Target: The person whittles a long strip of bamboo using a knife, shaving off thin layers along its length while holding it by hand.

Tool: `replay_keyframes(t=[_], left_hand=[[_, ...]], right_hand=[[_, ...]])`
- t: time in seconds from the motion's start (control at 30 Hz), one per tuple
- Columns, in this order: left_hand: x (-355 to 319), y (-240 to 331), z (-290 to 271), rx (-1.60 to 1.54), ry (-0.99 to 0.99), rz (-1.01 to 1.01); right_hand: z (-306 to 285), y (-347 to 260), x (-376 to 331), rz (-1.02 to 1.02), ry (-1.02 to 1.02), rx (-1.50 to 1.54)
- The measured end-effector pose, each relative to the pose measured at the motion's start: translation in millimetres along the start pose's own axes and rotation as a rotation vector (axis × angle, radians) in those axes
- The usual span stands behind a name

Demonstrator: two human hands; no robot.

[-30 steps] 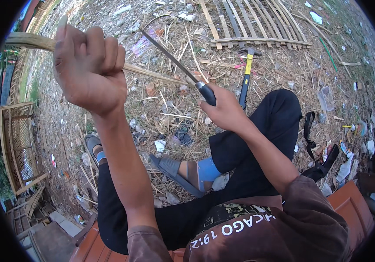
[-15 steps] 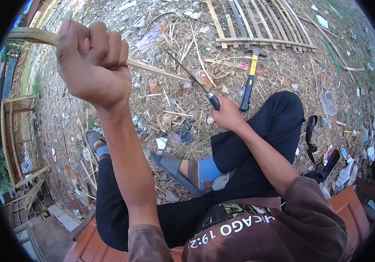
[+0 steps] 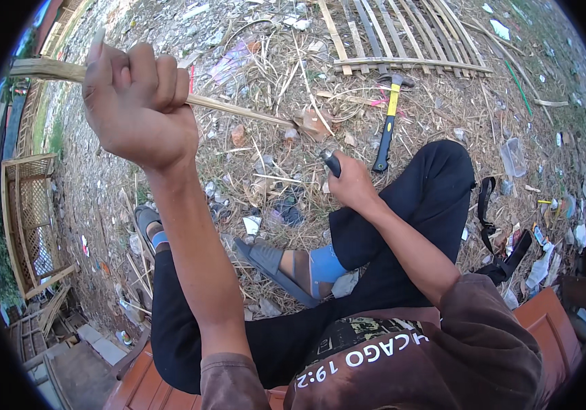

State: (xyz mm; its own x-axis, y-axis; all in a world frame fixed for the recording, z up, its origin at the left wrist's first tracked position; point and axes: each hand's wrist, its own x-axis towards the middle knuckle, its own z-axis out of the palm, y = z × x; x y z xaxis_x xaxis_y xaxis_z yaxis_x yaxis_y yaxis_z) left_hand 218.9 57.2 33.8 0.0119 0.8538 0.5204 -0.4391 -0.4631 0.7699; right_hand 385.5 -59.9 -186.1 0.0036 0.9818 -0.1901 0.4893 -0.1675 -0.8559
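Left hand: my left hand [image 3: 139, 106] is raised high at the upper left, fist wrapped tight around one long bamboo strip [image 3: 238, 109].
Bamboo strip: one pale slat, running from the far left edge through my fist and slanting down to the right, its far end over the littered ground.
Right hand: my right hand [image 3: 351, 181] sits low above my right knee, fingers clenched around a dark knife handle [image 3: 332, 162]; the blade does not show from here.
Hammer: one, yellow neck with a black grip [image 3: 387, 130], lying on the ground just beyond my right hand, apart from it.
Slat panel: one flat panel of bamboo slats [image 3: 402, 34] lies on the ground at the top, beyond the hammer.
Lattice frame: one wooden lattice frame [image 3: 30, 225] stands at the left edge.
Sandals: two, grey [image 3: 272, 263], one on each foot, with a blue sock on my right foot.
Packages: one clear plastic tub [image 3: 515, 157] lies right of my knee; white and coloured wrappers are scattered at the right edge, too small to count.
Strap: one black strap [image 3: 487, 205] lies beside my right leg.
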Motion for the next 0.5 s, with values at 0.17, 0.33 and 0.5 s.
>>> replay_keyframes(t=[0.17, 0.33, 0.5], left_hand=[[7, 3, -2, 0.067, 0.106, 0.035], [2, -1, 1, 0.067, 0.064, 0.027], [0, 1, 1, 0.066, -0.007, 0.003]], right_hand=[[-16, -36, 11, 0.022, -0.005, 0.023], [-46, -101, -9, -0.195, 0.120, 0.370], [4, 0, -1, 0.107, -0.037, -0.026]])
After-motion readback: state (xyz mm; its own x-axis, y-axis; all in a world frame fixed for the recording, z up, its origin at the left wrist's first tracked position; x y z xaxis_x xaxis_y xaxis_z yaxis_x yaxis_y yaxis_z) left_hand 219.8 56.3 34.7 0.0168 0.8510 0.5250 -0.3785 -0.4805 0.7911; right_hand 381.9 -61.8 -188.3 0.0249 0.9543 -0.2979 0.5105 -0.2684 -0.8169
